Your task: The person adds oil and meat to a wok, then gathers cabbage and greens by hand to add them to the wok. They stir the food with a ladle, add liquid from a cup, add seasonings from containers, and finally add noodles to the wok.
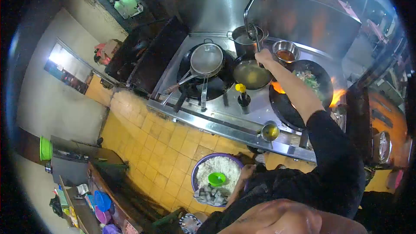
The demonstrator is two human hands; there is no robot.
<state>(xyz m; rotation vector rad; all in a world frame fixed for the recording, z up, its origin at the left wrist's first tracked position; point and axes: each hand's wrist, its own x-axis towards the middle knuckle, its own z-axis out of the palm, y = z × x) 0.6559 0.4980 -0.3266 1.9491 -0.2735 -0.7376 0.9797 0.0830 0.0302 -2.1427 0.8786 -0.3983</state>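
My right hand [264,56] reaches across the stove, fingers wrapped around the handle of a ladle [258,43]. The ladle's head is over the metal pot [237,37] at the back. Below this hand sits a pan of yellowish liquid [251,76]. A steel bowl of reddish-brown sauce [286,54] stands just right of it. Under my forearm, a large dark wok [284,108] holds chopped greens [308,80], with flames at its sides. My left hand [248,171] is low beside the right rim of a purple basin [196,162]; its fingers are not clearly visible.
White rice [208,169], a green bowl [216,179] and a checked cloth [212,196] are in the basin. On the counter are a yellow-capped bottle [243,97] and a metal cup of yellow liquid [270,132]. A strainer [206,59] rests over another wok [184,71]. A curved tap [247,11] overhangs the pot.
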